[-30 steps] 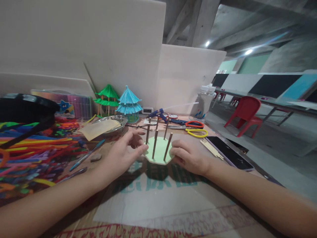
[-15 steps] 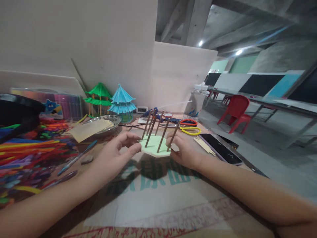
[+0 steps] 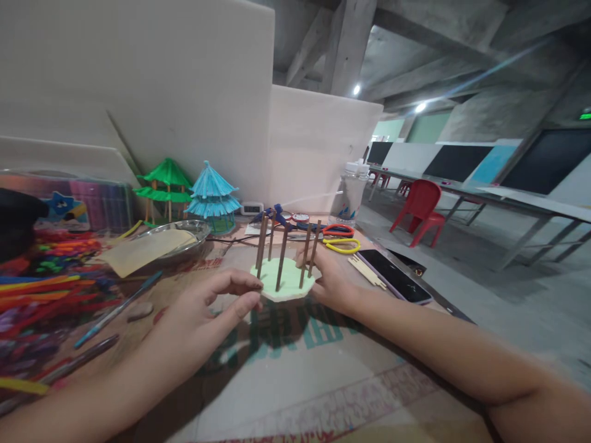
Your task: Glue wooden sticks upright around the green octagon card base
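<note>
A pale green many-sided base [image 3: 290,291] with several thin brown sticks [image 3: 281,258] standing up from it is held above the table. My left hand [image 3: 219,304] pinches its left edge between thumb and fingers. On the right edge my right hand [image 3: 329,280] grips the base, its fingertips partly hidden behind the sticks. The sticks rise near the rim, and their tops are free. Beneath the base lies a translucent sheet [image 3: 258,394] over green lettering.
Green [image 3: 167,175] and blue [image 3: 213,184] model pavilions stand at the back, near a metal dish [image 3: 198,232]. Colourful craft pieces [image 3: 41,301] and a blue pen [image 3: 117,311] lie left. Yellow-handled scissors [image 3: 342,246], pale sticks [image 3: 367,274] and a phone [image 3: 394,277] lie right.
The base with its sticks has turned between my hands, so the sticks look more upright and sit in different places. The whole view has shifted, moving the background leftward.
</note>
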A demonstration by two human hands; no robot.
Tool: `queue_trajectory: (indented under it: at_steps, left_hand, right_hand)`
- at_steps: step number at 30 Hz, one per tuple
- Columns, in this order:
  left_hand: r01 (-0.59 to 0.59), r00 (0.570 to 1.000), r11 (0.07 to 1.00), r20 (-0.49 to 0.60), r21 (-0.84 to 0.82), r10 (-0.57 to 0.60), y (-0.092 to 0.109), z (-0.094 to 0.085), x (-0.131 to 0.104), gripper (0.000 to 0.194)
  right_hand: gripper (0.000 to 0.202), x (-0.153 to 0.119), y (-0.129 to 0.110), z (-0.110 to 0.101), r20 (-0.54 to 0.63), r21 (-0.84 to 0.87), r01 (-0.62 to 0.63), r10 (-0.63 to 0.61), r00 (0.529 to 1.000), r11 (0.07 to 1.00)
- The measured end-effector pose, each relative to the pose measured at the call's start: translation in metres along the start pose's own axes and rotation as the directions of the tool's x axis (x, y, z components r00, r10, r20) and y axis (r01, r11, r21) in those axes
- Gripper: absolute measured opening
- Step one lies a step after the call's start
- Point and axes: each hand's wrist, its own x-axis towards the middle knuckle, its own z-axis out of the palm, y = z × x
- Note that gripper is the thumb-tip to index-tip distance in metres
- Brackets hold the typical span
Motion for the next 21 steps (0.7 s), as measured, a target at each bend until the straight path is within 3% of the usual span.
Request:
queue_trajectory:
  at_steps: [4, 9, 12, 15, 17, 21]
  left_hand:
    - [0.005, 1.0, 1.0, -0.009, 0.009, -0.005, -0.005, -0.002, 0.005, 0.028]
    - [0.058, 0.998, 0.998, -0.024, 0.006, -0.058, -0.015, -0.004, 0.012, 0.029]
    - [0.128, 0.992, 0.99, 0.025, -0.057, -0.127, -0.026, -0.004, 0.019, 0.033]
    - [0.17, 0.981, 0.984, 0.107, -0.049, -0.164, -0.043, -0.004, 0.027, 0.033]
    - [0.13, 0.979, 0.99, 0.149, 0.05, -0.136, -0.054, -0.004, 0.03, 0.028]
    - [0.048, 0.981, 0.98, 0.174, 0.195, -0.083, -0.065, -0.006, 0.032, 0.025]
  right_hand:
    - [0.025, -0.001, 0.001, 0.001, 0.012, -0.049, -0.013, 0.013, 1.0, 0.999]
    - [0.026, -0.003, 0.003, -0.003, 0.03, -0.12, 0.091, -0.088, 0.996, 0.989]
    - [0.015, -0.002, 0.003, -0.008, 0.22, -0.261, 0.183, -0.126, 0.967, 0.948]
    - [0.003, 0.002, -0.001, -0.01, 0.457, -0.342, 0.298, -0.119, 0.881, 0.891]
    - [0.013, 0.004, -0.005, -0.008, 0.532, -0.323, 0.331, -0.119, 0.838, 0.887]
    - [0.027, 0.004, -0.008, -0.006, 0.59, -0.21, 0.296, -0.12, 0.798, 0.932]
